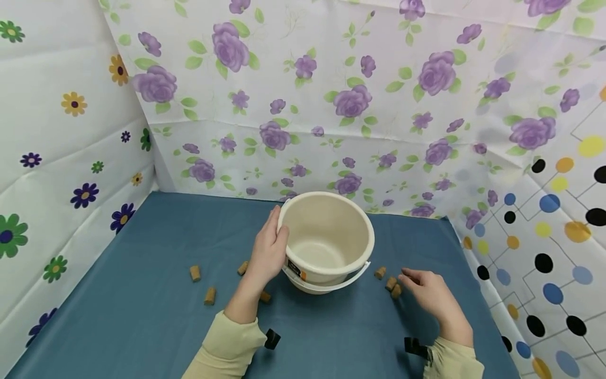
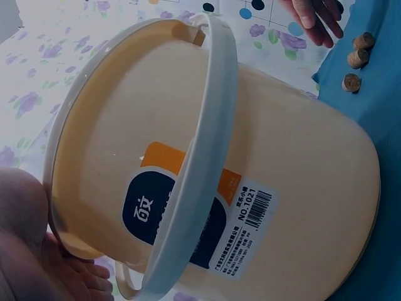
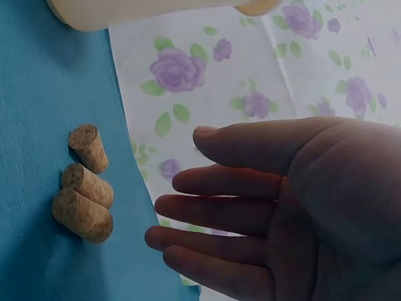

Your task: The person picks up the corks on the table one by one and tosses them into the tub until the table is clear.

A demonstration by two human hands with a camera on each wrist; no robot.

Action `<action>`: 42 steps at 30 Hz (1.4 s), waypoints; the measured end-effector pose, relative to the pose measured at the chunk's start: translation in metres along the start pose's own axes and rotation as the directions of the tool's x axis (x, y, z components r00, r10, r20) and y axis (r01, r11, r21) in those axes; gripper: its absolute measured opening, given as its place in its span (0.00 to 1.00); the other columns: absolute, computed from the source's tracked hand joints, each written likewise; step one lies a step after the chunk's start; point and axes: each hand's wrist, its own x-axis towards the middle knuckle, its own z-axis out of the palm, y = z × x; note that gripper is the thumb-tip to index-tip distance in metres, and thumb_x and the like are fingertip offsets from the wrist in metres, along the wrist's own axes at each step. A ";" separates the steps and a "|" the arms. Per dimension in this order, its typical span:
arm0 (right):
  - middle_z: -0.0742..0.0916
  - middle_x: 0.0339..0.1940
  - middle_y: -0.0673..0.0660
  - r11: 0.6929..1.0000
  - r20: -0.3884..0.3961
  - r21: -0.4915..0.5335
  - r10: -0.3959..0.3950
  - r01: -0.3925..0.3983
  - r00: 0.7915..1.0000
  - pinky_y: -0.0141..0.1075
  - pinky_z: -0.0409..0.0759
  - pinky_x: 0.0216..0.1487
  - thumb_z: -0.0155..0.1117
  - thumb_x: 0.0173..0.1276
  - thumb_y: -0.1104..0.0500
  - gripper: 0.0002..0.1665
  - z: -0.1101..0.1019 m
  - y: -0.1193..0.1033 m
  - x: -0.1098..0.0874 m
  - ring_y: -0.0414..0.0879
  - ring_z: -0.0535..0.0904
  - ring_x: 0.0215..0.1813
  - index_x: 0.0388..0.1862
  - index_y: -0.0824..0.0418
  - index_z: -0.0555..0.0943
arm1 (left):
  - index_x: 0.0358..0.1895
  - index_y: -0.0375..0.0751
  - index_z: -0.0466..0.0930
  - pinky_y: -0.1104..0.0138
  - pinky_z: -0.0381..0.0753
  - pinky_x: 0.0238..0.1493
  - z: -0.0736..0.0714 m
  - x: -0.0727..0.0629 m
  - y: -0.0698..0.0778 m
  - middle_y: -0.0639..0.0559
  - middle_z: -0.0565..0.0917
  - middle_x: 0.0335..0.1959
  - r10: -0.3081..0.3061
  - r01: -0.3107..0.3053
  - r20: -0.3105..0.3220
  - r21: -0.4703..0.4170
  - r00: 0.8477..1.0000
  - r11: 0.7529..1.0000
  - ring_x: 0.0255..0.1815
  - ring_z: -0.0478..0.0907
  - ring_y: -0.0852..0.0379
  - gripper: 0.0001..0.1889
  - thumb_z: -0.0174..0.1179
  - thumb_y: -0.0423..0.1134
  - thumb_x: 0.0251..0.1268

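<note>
A cream plastic bucket (image 1: 326, 226) tilts with its mouth toward me, and no contents show inside it. My left hand (image 1: 269, 250) grips its rim on the left side. The bucket's white handle (image 2: 216, 125) hangs across its front, over an orange and dark blue label (image 2: 150, 204). To the right of the bucket, my right hand (image 1: 428, 292) hovers with its fingers extended and nothing in them. In the right wrist view the same hand (image 3: 282, 207) shows its palm, apart from three corks (image 3: 88, 147) grouped on the cloth.
Several more corks (image 1: 210, 296) lie scattered left of the bucket, one (image 1: 265, 297) partly behind my left forearm. Blue cloth (image 1: 156, 316) covers the table. Patterned sheets (image 1: 293, 105) rise behind it and on both sides.
</note>
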 end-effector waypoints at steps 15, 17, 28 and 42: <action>0.74 0.75 0.78 0.991 0.119 -0.126 0.062 -0.047 0.991 0.68 0.76 0.64 0.59 0.85 0.43 0.42 -0.003 0.005 0.000 0.76 0.72 0.72 0.80 0.74 0.67 | 0.87 0.35 0.48 0.45 0.49 0.84 0.009 0.001 0.004 0.40 0.49 0.88 0.005 -0.005 0.022 -0.004 1.000 1.000 0.88 0.45 0.41 0.32 0.42 0.41 0.89; 0.71 0.76 0.79 0.990 0.132 -0.126 0.078 -0.062 0.988 0.69 0.74 0.66 0.59 0.84 0.41 0.45 0.000 0.008 0.000 0.78 0.69 0.74 0.81 0.75 0.65 | 0.87 0.36 0.48 0.46 0.49 0.84 0.008 0.001 0.004 0.41 0.49 0.88 0.005 -0.004 0.021 -0.008 1.000 1.000 0.88 0.44 0.42 0.32 0.42 0.42 0.90; 0.53 0.82 0.85 0.988 0.138 -0.142 0.088 -0.068 0.987 0.74 0.58 0.74 0.55 0.85 0.38 0.53 0.020 0.015 -0.002 0.83 0.50 0.80 0.83 0.81 0.52 | 0.88 0.37 0.48 0.46 0.46 0.85 0.006 -0.003 0.002 0.43 0.49 0.88 -0.001 0.001 -0.004 0.011 1.000 1.000 0.89 0.43 0.47 0.32 0.41 0.43 0.90; 0.50 0.84 0.82 0.990 0.129 -0.116 0.100 -0.085 0.987 0.73 0.48 0.78 0.53 0.85 0.37 0.55 0.035 0.018 0.001 0.80 0.42 0.83 0.83 0.81 0.49 | 0.88 0.36 0.45 0.45 0.44 0.85 0.007 -0.003 0.001 0.43 0.47 0.89 0.004 -0.004 0.020 0.022 1.000 1.000 0.89 0.39 0.48 0.32 0.39 0.43 0.91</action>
